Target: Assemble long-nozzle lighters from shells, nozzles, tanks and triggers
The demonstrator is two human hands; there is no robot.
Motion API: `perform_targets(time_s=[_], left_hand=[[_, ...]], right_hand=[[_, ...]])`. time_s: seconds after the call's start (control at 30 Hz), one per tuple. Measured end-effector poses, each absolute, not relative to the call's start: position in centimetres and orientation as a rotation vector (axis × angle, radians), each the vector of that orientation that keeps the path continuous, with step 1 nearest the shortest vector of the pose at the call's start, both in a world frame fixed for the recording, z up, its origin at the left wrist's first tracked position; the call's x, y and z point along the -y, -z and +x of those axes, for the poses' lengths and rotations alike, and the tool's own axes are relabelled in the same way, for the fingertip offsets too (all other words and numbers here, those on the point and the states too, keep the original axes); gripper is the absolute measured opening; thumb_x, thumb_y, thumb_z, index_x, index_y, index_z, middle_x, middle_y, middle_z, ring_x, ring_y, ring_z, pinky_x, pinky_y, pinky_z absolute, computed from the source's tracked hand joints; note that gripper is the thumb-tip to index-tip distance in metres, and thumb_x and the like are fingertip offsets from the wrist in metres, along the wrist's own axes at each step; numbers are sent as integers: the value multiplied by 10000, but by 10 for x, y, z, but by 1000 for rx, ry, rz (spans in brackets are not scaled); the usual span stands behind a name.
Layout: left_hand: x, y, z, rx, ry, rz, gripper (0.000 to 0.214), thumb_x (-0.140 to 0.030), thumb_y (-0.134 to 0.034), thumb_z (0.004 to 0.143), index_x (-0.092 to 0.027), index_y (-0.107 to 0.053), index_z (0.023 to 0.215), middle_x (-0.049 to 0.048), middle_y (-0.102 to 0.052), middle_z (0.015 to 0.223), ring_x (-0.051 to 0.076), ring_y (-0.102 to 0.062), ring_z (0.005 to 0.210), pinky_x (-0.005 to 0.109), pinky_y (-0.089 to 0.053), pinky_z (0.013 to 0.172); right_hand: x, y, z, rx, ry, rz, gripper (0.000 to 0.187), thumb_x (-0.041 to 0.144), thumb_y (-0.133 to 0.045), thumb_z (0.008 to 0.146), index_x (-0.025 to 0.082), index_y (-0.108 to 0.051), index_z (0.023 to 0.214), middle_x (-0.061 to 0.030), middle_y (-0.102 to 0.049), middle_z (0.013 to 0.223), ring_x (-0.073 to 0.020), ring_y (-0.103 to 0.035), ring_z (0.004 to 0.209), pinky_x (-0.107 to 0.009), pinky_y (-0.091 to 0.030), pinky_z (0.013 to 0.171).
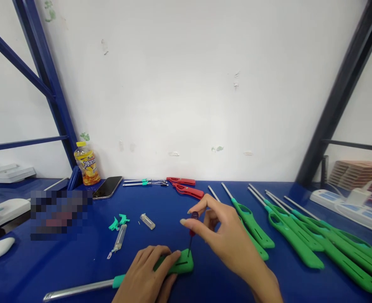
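My left hand [148,273] presses down on the green handle of a long-necked lighter [178,264] lying on the blue table [88,269], its metal tube pointing left. My right hand [223,235] pinches a small red-handled screwdriver [192,231] upright, its tip on the right end of that handle. Both hands are closed on what they hold.
Several green lighters [283,227] lie in a row at the right. Two red lighters [186,187] and metal tubes [144,182] sit at the back. Small green parts [118,222], a clear gas tank [147,221], a phone [107,187], a yellow bottle [86,162] and a power strip [349,204] are nearby.
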State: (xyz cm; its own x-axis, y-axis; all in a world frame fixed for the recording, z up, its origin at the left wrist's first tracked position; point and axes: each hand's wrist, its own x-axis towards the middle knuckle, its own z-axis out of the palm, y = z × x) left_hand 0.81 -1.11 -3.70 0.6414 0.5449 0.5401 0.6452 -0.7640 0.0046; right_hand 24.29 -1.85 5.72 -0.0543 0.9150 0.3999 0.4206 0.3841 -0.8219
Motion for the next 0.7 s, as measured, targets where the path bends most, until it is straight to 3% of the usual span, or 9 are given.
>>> perform_targets(time_s=[0.2, 0.4, 0.53, 0.7], left_hand=[[12, 37, 8, 1005, 793, -2687, 411, -213, -662, 1008, -328, -611, 1399, 14, -762, 1185, 211, -760, 1016, 314, -654, 877], [11, 37, 8, 974, 807, -2668, 405, -214, -661, 1002, -324, -620, 1391, 21, -768, 1176, 218, -765, 1003, 317, -653, 876], [10, 39, 7, 982, 795, -2665, 432, -203, -688, 971, -327, -632, 1381, 22, -771, 1164, 223, -769, 982, 324, -661, 861], [9, 38, 8, 970, 826, -2680, 408, -237, -677, 1003, -333, -641, 1399, 26, -773, 1153, 218, -772, 975, 320, -667, 853]], right_hand=[[17, -58, 242, 1564, -415, -1090, 208, 447, -763, 949, 245, -712, 933, 38, -682, 693, -132, -612, 573, -249, -466, 559], [7, -51, 247, 1612, -347, -1357, 137, 388, -711, 1001, 260, -682, 959, 4, -797, 984, -180, -767, 849, -269, -546, 707], [-1, -41, 250, 1752, -300, -1567, 59, 225, -721, 978, 261, -675, 973, -5, -815, 950, -239, -783, 914, -323, -513, 765], [-1, -28, 252, 1871, -213, -1783, 186, 135, -769, 898, 261, -735, 1031, -54, -820, 900, -326, -774, 907, -346, -420, 701]])
